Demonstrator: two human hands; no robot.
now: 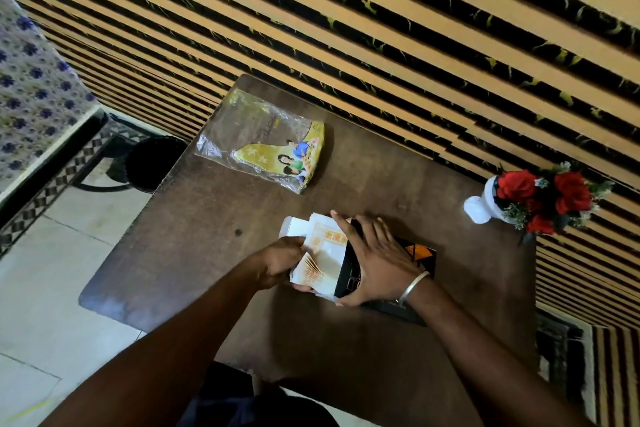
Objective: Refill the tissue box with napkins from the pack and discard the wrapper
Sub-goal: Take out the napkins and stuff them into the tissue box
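On the brown table (346, 340) the black tissue box (420, 255) lies on its side, open end facing left, white flap out. The right hand (377, 263) is spread flat over it, fingers pressing, not gripping. The left hand (277, 265), fingers clenched on the napkins (320, 262), feeds the stack into the opening. The stack is fanning at its near corner; I'd guess it snags on the rim and crumples, or the box skids. The empty wrapper (266, 142) waits well apart, near the dark bin (152, 163).
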